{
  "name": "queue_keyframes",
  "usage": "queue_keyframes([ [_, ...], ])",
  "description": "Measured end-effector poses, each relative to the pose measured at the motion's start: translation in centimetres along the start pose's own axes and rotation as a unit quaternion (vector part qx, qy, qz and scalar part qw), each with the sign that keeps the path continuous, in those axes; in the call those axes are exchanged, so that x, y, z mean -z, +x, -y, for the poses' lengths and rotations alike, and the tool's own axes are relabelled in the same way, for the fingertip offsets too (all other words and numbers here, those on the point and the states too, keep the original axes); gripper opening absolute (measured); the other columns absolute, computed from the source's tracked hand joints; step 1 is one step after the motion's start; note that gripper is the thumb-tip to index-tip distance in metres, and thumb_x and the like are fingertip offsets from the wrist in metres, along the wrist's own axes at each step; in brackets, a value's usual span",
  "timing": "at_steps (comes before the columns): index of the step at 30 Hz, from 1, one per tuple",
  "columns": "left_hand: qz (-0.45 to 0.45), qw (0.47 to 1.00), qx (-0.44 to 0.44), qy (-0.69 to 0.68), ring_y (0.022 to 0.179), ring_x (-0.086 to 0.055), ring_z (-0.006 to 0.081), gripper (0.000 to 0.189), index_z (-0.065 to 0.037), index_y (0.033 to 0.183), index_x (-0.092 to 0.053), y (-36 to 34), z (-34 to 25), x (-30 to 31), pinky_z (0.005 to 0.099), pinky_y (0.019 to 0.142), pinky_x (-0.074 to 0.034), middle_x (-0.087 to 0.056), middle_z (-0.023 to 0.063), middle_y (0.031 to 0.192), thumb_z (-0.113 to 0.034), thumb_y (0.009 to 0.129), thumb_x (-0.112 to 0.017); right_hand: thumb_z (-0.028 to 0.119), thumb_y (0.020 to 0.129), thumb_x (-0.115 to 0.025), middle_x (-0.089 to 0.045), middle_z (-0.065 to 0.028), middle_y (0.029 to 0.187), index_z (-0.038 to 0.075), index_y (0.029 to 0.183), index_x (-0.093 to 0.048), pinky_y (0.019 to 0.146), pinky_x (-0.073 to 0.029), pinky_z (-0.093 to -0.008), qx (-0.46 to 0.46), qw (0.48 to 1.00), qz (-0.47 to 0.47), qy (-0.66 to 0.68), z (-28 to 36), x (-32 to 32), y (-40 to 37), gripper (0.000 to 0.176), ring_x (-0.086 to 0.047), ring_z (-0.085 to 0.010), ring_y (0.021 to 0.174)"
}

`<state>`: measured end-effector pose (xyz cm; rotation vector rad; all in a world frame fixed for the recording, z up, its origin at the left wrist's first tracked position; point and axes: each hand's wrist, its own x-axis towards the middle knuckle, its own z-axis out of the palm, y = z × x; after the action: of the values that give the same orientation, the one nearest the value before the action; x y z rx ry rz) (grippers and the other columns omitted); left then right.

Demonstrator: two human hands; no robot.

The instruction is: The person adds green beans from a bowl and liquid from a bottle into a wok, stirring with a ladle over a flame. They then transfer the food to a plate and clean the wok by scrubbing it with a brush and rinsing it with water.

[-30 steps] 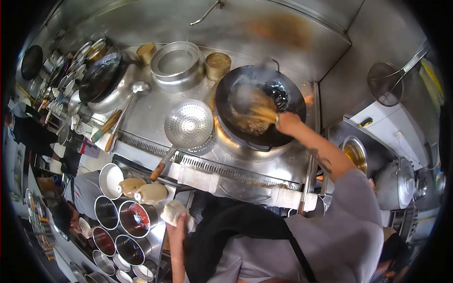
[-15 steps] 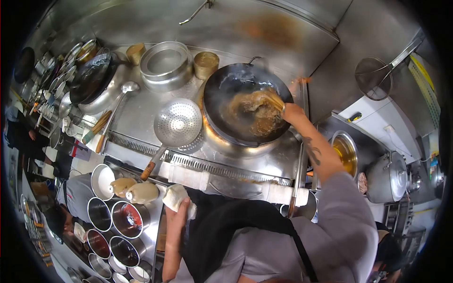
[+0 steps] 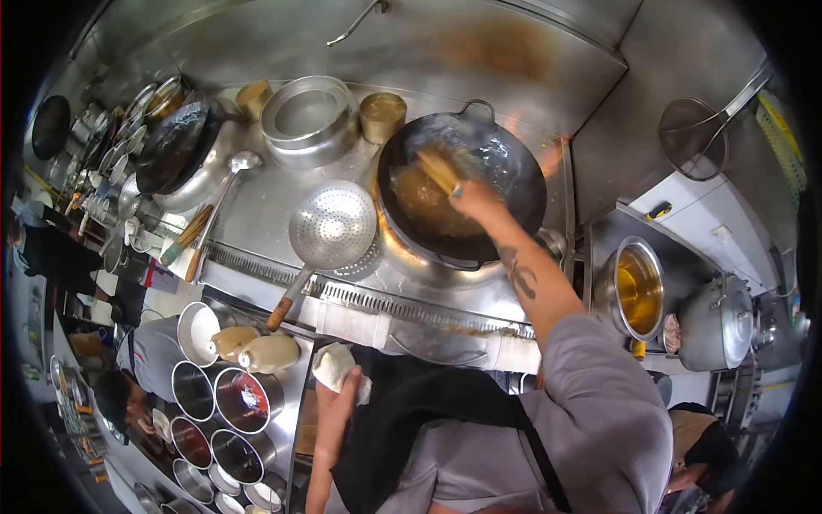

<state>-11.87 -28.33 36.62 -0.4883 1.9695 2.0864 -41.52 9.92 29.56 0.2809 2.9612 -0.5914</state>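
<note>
My right hand (image 3: 473, 199) is closed around a light brown bundle of sticks like a bamboo brush (image 3: 437, 171), whose end is in the brown liquid (image 3: 425, 202) inside a large black wok (image 3: 522, 184). The wok sits on a burner, with flames showing behind its right side. Down at the counter edge, my left hand (image 3: 344, 398) grips a folded white cloth (image 3: 336, 364). A perforated ladle (image 3: 332, 224) with a wooden handle lies left of the wok.
Left are another wok (image 3: 175, 146), a ladle (image 3: 246, 161) and metal sauce pots (image 3: 244, 400). Behind stands a metal pot (image 3: 310, 120). At right are a bowl of yellow liquid (image 3: 638, 291), a lidded pot (image 3: 728, 321) and a hanging strainer (image 3: 692, 137). Other people are at the left and lower right.
My right hand and the brush have swept left across the wok, from its right side to its middle. The camera view has shifted slightly. My left hand still holds the cloth.
</note>
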Motion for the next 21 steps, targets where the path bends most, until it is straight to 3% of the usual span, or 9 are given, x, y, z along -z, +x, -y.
queue_keyframes([
  [2,0.013,1.000,0.004,-0.009,0.089,-0.055,0.0143,0.038,-0.001,0.121,-0.052,0.2,-0.4,0.2,0.0284,0.079,-0.045,-0.059,0.0049,0.101,-0.016,0.088,-0.065,0.031,0.080,-0.061,-0.067,-0.0207,0.080,0.003,0.102,-0.063,0.070,-0.051,-0.0460,0.106,0.994,-0.017,0.002,-2.4,-3.7,-1.8,0.036,-0.066,-0.0372,0.074],
  [4,0.016,0.999,-0.032,0.025,0.087,-0.055,0.0120,0.034,0.000,0.115,-0.051,0.7,-0.9,0.7,0.0259,0.077,-0.045,-0.057,0.0045,0.098,-0.015,0.088,-0.065,0.030,0.080,-0.061,-0.067,-0.0225,0.086,0.002,0.103,-0.063,0.075,-0.051,-0.0471,0.127,0.991,-0.020,-0.045,-1.9,0.4,-5.7,0.037,-0.065,-0.0401,0.081],
  [6,-0.002,0.999,-0.048,0.020,0.086,-0.055,0.0116,0.033,0.000,0.115,-0.052,2.2,1.1,2.0,0.0256,0.076,-0.045,-0.057,0.0042,0.097,-0.014,0.088,-0.065,0.030,0.079,-0.061,-0.067,-0.0230,0.089,0.003,0.101,-0.064,0.077,-0.052,-0.0470,0.053,0.986,0.063,-0.148,-4.7,3.5,-6.5,0.035,-0.065,-0.0403,0.084],
  [9,-0.002,0.997,-0.071,0.016,0.085,-0.054,0.0110,0.031,0.000,0.113,-0.052,2.3,0.1,1.0,0.0253,0.075,-0.046,-0.057,0.0033,0.095,-0.014,0.088,-0.065,0.029,0.079,-0.061,-0.067,-0.0234,0.090,0.003,0.097,-0.066,0.080,-0.052,-0.0451,-0.044,0.993,0.004,-0.108,-3.2,4.7,-1.6,0.033,-0.065,-0.0395,0.086],
  [12,0.047,0.997,-0.063,0.025,0.082,-0.054,0.0105,0.027,0.001,0.109,-0.053,1.9,-1.9,0.0,0.0254,0.073,-0.046,-0.057,0.0022,0.091,-0.013,0.089,-0.065,0.030,0.079,-0.061,-0.067,-0.0236,0.090,0.003,0.094,-0.067,0.081,-0.052,-0.0450,-0.054,0.997,0.003,-0.049,-0.2,1.6,-2.9,0.031,-0.065,-0.0392,0.087],
  [14,0.049,0.994,-0.092,0.045,0.080,-0.054,0.0100,0.025,0.001,0.106,-0.053,2.1,-2.3,-0.7,0.0252,0.072,-0.046,-0.057,0.0020,0.089,-0.012,0.089,-0.065,0.031,0.079,-0.062,-0.066,-0.0241,0.090,0.003,0.097,-0.067,0.082,-0.051,-0.0446,0.019,0.997,0.037,-0.066,-1.3,0.1,-6.2,0.034,-0.065,-0.0386,0.087],
  [15,0.055,0.993,-0.092,0.040,0.083,-0.054,0.0113,0.029,0.001,0.110,-0.051,2.5,-1.7,-0.5,0.0262,0.074,-0.046,-0.057,0.0036,0.092,-0.012,0.088,-0.065,0.029,0.079,-0.061,-0.067,-0.0207,0.097,0.004,0.101,-0.067,0.085,-0.051,-0.0439,0.024,0.996,0.063,-0.054,-0.9,1.9,-8.9,0.034,-0.065,-0.0384,0.092],
  [18,0.043,0.990,-0.124,0.044,0.090,-0.054,0.0134,0.037,0.002,0.116,-0.048,3.5,0.0,0.0,0.0275,0.079,-0.045,-0.056,0.0065,0.098,-0.012,0.086,-0.066,0.032,0.078,-0.064,-0.068,-0.0200,0.091,0.008,0.102,-0.066,0.080,-0.052,-0.0445,0.020,0.990,0.101,-0.101,-7.2,5.6,-10.9,0.034,-0.065,-0.0371,0.086],
  [21,0.063,0.991,-0.107,0.056,0.095,-0.052,0.0148,0.044,0.003,0.121,-0.045,4.3,1.2,0.3,0.0282,0.083,-0.044,-0.054,0.0085,0.104,-0.011,0.085,-0.067,0.029,0.077,-0.064,-0.067,-0.0210,0.092,0.005,0.100,-0.066,0.079,-0.052,-0.0453,-0.067,0.986,0.009,-0.151,-9.5,7.8,-7.2,0.033,-0.065,-0.0369,0.087],
])
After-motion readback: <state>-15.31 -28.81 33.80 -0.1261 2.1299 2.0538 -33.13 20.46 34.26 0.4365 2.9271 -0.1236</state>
